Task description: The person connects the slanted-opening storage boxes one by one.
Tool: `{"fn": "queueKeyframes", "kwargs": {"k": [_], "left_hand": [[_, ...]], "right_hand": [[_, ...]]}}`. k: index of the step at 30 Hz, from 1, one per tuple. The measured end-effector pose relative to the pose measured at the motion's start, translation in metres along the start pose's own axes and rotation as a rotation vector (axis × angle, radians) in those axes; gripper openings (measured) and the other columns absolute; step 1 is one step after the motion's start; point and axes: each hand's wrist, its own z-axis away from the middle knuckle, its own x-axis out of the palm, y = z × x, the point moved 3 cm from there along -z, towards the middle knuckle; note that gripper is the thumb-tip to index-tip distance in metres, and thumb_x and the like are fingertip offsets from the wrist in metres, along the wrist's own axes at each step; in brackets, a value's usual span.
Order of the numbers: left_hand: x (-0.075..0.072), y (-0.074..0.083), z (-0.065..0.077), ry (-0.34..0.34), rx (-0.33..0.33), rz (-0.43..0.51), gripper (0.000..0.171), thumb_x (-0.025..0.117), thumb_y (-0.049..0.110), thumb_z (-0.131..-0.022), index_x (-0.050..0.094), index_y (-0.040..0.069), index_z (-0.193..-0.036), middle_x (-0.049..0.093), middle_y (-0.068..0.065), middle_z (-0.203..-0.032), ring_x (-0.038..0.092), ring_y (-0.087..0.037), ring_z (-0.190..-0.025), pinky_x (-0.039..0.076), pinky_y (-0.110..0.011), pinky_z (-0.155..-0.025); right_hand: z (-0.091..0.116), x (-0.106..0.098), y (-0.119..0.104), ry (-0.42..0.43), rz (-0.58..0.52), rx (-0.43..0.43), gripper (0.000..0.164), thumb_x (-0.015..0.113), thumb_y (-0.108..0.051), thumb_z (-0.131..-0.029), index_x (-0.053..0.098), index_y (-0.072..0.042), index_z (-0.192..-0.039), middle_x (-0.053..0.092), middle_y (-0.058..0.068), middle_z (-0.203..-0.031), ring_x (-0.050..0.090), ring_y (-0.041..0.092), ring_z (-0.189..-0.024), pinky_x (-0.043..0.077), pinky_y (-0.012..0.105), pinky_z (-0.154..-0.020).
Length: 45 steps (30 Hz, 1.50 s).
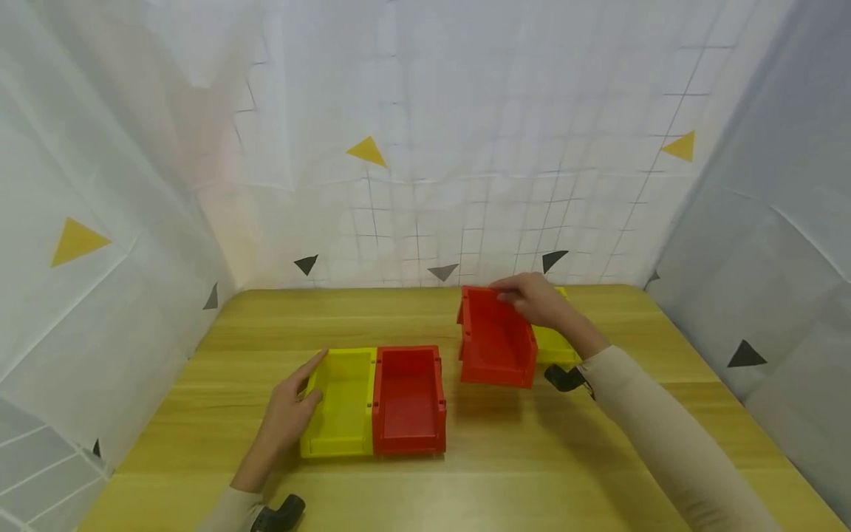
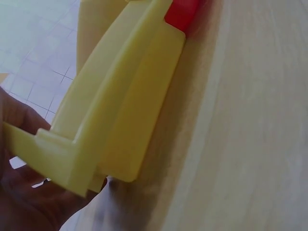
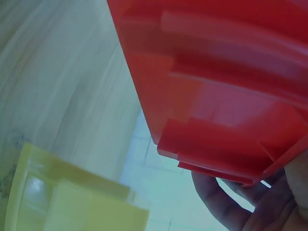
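Note:
My left hand grips the left side wall of a yellow bin, thumb over the rim and fingers outside. Against that bin's right side stands a red bin, side by side with it on the table. My right hand holds a second red bin by its back right rim, raised over the table and tilted, with a shadow below. In the right wrist view, fingers curl around the rim of this raised red bin. A second yellow bin sits behind my right wrist, partly covered.
The wooden table ends at a white sheet wall marked with grid lines and triangles. Similar sheets hang at both sides. A dark wrist device sticks out from the right sleeve.

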Motion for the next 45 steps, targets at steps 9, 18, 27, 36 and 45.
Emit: {"fn": "queueKeyframes", "kwargs": {"k": [9,18,27,36,45], "left_hand": [[-0.001,-0.002,-0.001,-0.017,-0.033,0.029,0.064,0.052,-0.01,-0.097,0.046,0.008,-0.158,0.041,-0.016,-0.16,0.034,-0.038,-0.148,0.031,-0.06,-0.114],[-0.002,-0.002,-0.002,-0.028,-0.037,0.042,0.064,0.052,-0.01,-0.098,0.046,0.01,-0.158,0.041,-0.017,-0.16,0.033,-0.038,-0.148,0.03,-0.06,-0.115],[-0.001,-0.005,-0.002,-0.027,-0.041,0.054,0.064,0.052,-0.01,-0.097,0.046,0.01,-0.158,0.041,-0.016,-0.16,0.033,-0.037,-0.148,0.03,-0.061,-0.115],[-0.001,-0.004,-0.003,-0.032,-0.053,0.086,0.064,0.053,-0.011,-0.097,0.046,0.009,-0.158,0.039,-0.017,-0.161,0.031,-0.038,-0.149,0.027,-0.061,-0.117],[-0.001,-0.008,-0.003,-0.044,-0.041,0.067,0.066,0.05,-0.011,-0.097,0.044,0.009,-0.159,0.038,-0.017,-0.162,0.03,-0.039,-0.149,0.027,-0.063,-0.116]], "right_hand": [[0.013,0.001,-0.03,-0.015,0.008,-0.076,0.031,0.058,0.006,-0.1,0.076,-0.001,-0.122,0.075,0.008,-0.105,0.068,0.024,-0.085,0.061,0.041,-0.078],[0.022,0.011,-0.04,-0.038,0.023,-0.093,0.03,0.059,0.006,-0.099,0.076,-0.001,-0.122,0.075,0.007,-0.106,0.07,0.022,-0.085,0.062,0.038,-0.076],[0.03,0.019,-0.042,-0.035,0.022,-0.112,0.028,0.06,0.006,-0.099,0.076,0.001,-0.122,0.075,0.009,-0.109,0.068,0.02,-0.086,0.061,0.038,-0.076],[0.03,0.027,-0.043,-0.059,0.022,-0.139,0.029,0.059,0.007,-0.098,0.076,0.001,-0.122,0.075,0.009,-0.11,0.068,0.021,-0.088,0.06,0.038,-0.078],[0.029,0.032,-0.043,-0.06,0.01,-0.13,0.03,0.059,0.007,-0.098,0.076,0.0,-0.122,0.075,0.007,-0.109,0.067,0.02,-0.088,0.06,0.038,-0.078]]}}
